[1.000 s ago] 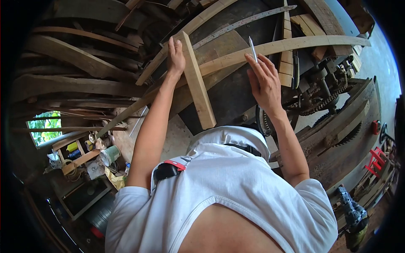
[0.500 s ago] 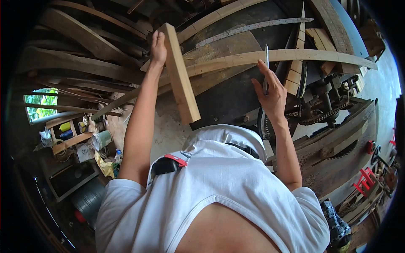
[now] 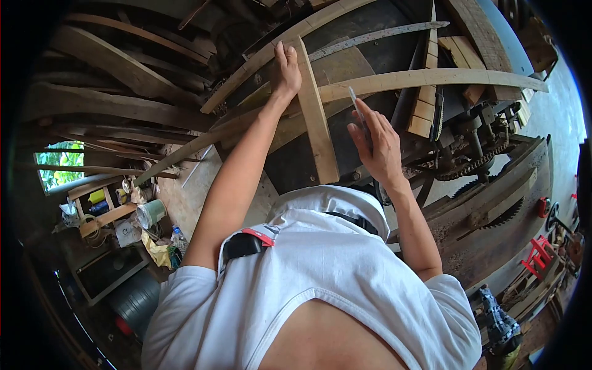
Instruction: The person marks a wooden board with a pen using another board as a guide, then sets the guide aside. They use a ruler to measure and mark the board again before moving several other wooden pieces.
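Note:
My left hand (image 3: 287,73) is closed on the upper part of a short, thick wooden board (image 3: 319,120). The board stands across a long curved wooden strip (image 3: 444,78) and hides part of it. In my right hand (image 3: 381,148) is a slim, pale pen (image 3: 353,94) with a pointed end, held between thumb and fingers. Its tip is close to the curved strip, just right of the board; whether it touches cannot be made out. The dark metal machine table (image 3: 296,157) lies beneath the wood.
A second curved strip (image 3: 246,77) and a speckled flat strip (image 3: 382,32) lie beyond. At right are a drive chain (image 3: 472,171) and a toothed saw blade (image 3: 505,213). Rough planks (image 3: 123,58) are stacked at left, above a bucket (image 3: 150,214).
My left hand has carried the board to the right along the curved strip. My right hand has moved slightly left and down, and the pen now leans toward the board.

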A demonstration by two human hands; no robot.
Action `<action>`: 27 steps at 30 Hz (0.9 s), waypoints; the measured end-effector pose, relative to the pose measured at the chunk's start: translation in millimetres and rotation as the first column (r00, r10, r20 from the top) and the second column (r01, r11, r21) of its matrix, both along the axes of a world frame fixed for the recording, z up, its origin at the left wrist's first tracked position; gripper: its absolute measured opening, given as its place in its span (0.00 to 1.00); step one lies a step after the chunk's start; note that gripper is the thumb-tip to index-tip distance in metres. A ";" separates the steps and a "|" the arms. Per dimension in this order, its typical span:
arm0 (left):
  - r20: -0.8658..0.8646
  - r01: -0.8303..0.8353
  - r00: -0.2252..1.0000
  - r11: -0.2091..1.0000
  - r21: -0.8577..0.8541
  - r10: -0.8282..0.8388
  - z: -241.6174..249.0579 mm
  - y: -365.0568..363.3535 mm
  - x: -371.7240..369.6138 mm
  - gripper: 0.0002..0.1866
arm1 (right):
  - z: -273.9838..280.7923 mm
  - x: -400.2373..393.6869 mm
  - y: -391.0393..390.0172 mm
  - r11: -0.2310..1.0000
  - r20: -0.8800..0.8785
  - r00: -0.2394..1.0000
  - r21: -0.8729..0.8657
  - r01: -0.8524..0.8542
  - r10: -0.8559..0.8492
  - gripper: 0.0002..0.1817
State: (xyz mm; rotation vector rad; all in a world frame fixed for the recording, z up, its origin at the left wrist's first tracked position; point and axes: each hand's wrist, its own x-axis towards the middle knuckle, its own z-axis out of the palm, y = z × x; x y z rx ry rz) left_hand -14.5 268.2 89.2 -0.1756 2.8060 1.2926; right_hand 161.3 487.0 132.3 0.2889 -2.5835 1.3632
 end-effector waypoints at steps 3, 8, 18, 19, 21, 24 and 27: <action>-0.163 -0.016 0.986 1.000 0.025 0.020 -26.7 -2.9 -7.1 0.34 | 3.6 2.1 -2.6 1.000 0.011 1.000 -0.013 0.000 0.000 0.25; -0.176 -0.042 0.984 0.998 -0.035 0.035 -31.1 -2.7 -6.8 0.34 | 8.7 3.9 -10.1 0.999 0.003 0.999 0.002 -0.047 0.047 0.25; -0.202 -0.057 0.979 0.991 -0.121 0.032 -7.9 7.0 2.4 0.32 | 9.5 5.3 -23.7 0.996 0.002 0.997 0.041 -0.076 0.076 0.23; -0.201 -0.054 0.979 0.991 -0.120 0.029 -12.2 6.4 0.6 0.32 | 10.4 4.7 -24.0 0.997 0.003 0.997 0.041 -0.073 0.073 0.23; -0.188 -0.059 0.981 0.991 -0.117 0.036 -11.2 8.5 -1.1 0.32 | 13.2 4.1 -24.6 0.994 0.011 0.996 0.068 -0.084 0.084 0.22; -0.166 -0.045 0.986 0.992 -0.119 0.025 -2.7 9.6 6.2 0.32 | 13.3 2.0 -26.2 0.992 0.023 0.997 0.098 -0.082 0.080 0.23; -0.152 -0.042 0.988 0.990 -0.133 0.021 -11.5 4.9 2.3 0.33 | 10.8 -0.8 -26.2 0.993 0.009 0.996 0.083 -0.087 0.086 0.23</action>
